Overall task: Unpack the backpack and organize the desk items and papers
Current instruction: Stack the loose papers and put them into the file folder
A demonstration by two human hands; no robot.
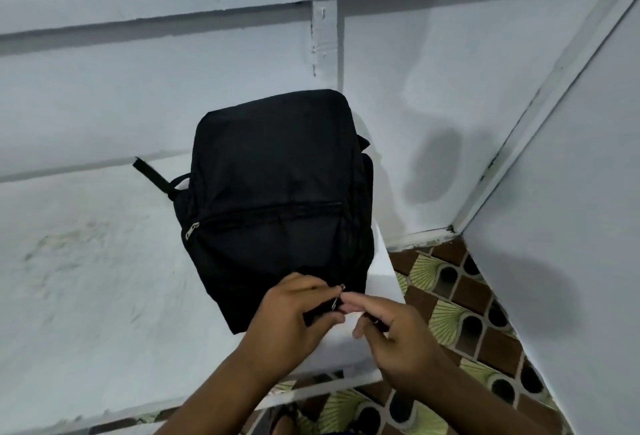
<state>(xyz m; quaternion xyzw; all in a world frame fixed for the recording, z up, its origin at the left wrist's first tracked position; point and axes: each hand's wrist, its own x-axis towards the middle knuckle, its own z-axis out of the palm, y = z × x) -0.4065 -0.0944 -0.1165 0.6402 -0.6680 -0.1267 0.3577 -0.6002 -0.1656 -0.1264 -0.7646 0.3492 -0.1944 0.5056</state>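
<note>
We start from the backpack (pixel 277 192), which lies flat on the pale desk (pixel 86 278) with its near end at the desk's front right corner and its far end against the wall (pixel 138 88). At the near end of the backpack our left hand (pixel 294 316) pinches the black fabric beside the silver zip pull (pixel 338 299), fingers curled on the cloth. Our right hand (pixel 398 337) meets it from the right of the backpack, with one fingertip touching the pull and the other fingers loosely bent; we cannot tell whether it grips the pull yet. A second zip (pixel 192 229) on the front pocket, further up the backpack, is closed. We judge the step in hand to be opening the main zip. To do it well, hold the fabric taut with the left hand, take the pull firmly, and draw it along the track without snagging. A strap (pixel 152 174) trails left of the backpack; patterned floor tiles (pixel 450 313) show to its right.
</note>
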